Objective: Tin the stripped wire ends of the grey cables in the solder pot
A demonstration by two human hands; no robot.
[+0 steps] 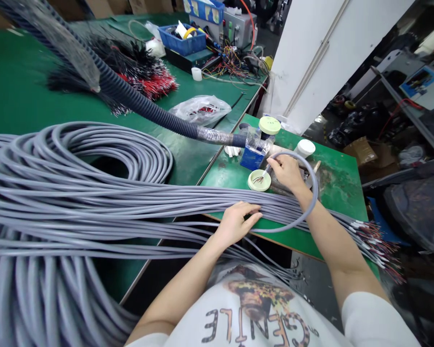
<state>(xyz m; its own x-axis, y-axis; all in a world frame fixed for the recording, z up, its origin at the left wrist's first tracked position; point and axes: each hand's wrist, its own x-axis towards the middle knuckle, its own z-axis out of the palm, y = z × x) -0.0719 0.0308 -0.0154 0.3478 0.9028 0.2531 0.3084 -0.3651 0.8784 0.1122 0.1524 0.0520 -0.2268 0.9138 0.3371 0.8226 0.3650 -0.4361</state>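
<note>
My right hand (285, 173) pinches a single grey cable (315, 193), which loops down past my wrist and back to the bundle. Thin wires fan out from its end (259, 179) above a pale green-rimmed lid (255, 185). My left hand (237, 222) presses on a long bundle of grey cables (94, 205) that crosses the bench edge. Coils of the same cable fill the left of the view. Stripped, coloured wire ends (376, 246) splay past the table's right edge.
A dark corrugated conduit (137, 101) runs to a blue box (252, 158) behind my hands. Lidded pots (305, 148) stand on the small green table (336, 193). Red-and-black wire bunches (144, 82), a plastic bag (200, 110), a blue crate (182, 39) and tangled wiring (231, 65) lie beyond.
</note>
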